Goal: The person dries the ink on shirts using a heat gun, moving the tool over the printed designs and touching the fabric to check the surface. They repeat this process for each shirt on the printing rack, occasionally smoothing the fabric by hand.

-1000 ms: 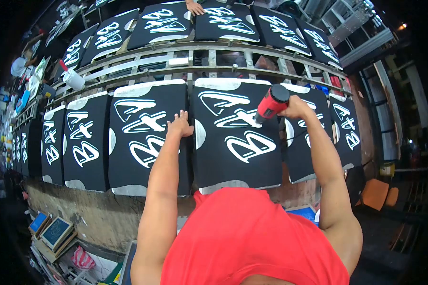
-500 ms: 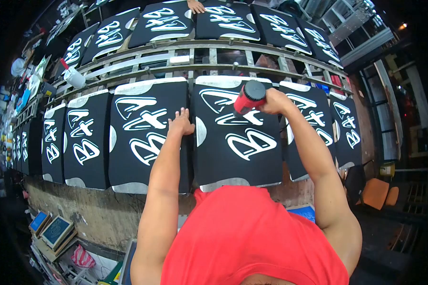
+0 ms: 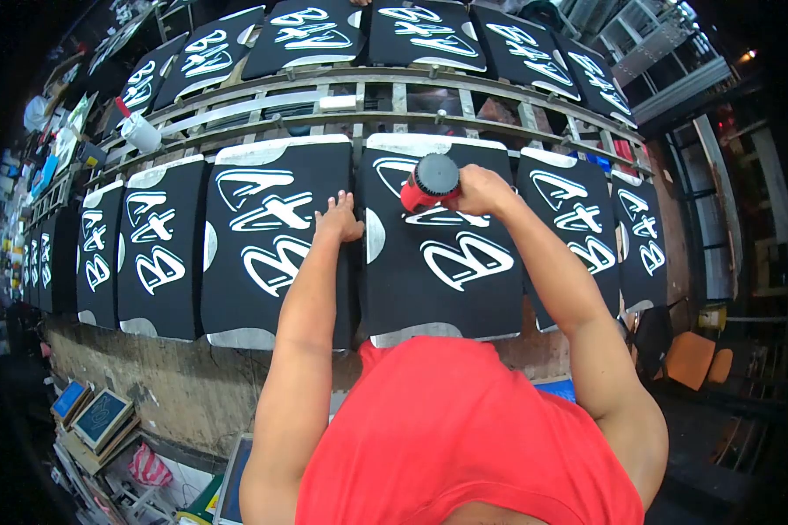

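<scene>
My right hand point(image 3: 479, 190) is closed round the handle of a red and black heat gun point(image 3: 431, 182), held over the upper part of a black printed panel point(image 3: 438, 297) with white lettering. The gun hides part of the letters, and its nozzle is out of sight. My left hand point(image 3: 339, 219) lies with fingers spread on the right edge of the neighbouring black panel point(image 3: 276, 197), beside the gap between the two panels. That hand holds nothing.
More black printed panels point(image 3: 569, 236) run left and right, with a second row point(image 3: 425, 33) beyond a metal rail frame point(image 3: 394, 96). A white container point(image 3: 140, 133) stands by the rails. Small framed screens point(image 3: 103, 418) lie lower left; an orange chair point(image 3: 689, 359) stands right.
My right hand and the heat gun have moved left across the same panel. My left hand stays at the panel edge. The view has shifted slightly; the other person's hand at the top is nearly out of view.
</scene>
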Demonstrator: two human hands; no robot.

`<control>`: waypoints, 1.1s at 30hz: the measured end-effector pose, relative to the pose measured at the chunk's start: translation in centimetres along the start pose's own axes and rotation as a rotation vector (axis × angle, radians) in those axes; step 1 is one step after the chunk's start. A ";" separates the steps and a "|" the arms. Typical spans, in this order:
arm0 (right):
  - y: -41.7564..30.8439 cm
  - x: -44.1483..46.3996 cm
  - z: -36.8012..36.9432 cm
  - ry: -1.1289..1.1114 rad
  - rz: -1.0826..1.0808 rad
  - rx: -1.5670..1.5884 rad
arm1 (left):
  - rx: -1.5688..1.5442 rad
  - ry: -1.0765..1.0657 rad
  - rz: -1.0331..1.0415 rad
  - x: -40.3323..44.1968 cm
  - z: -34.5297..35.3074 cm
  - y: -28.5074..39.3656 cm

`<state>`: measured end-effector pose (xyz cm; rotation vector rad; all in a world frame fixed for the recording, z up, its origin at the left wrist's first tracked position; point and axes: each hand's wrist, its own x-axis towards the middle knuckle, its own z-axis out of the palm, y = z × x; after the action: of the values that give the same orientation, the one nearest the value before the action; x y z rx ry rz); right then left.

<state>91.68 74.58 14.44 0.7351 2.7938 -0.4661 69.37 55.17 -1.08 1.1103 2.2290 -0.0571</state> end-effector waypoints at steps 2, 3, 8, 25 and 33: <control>0.0 -0.4 -0.4 -0.048 0.012 -0.006 | -0.001 0.000 0.003 -0.1 -0.1 0.0; -0.1 -0.9 -0.8 -0.113 0.046 0.033 | 0.000 -0.003 0.005 -0.1 -0.1 0.0; 1.5 -3.1 -0.9 0.005 0.091 -0.014 | 0.021 0.006 0.001 0.2 0.2 0.0; 13.7 -9.3 -1.4 0.007 0.331 -0.015 | 0.062 0.029 0.045 -0.2 0.7 0.2; 15.1 -10.4 -1.7 0.005 0.394 0.041 | 0.095 0.014 0.045 -0.7 0.4 0.8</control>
<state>107.99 83.07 15.26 1.2594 2.5554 -0.4441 70.45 55.04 -0.77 1.2141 2.2323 -0.1378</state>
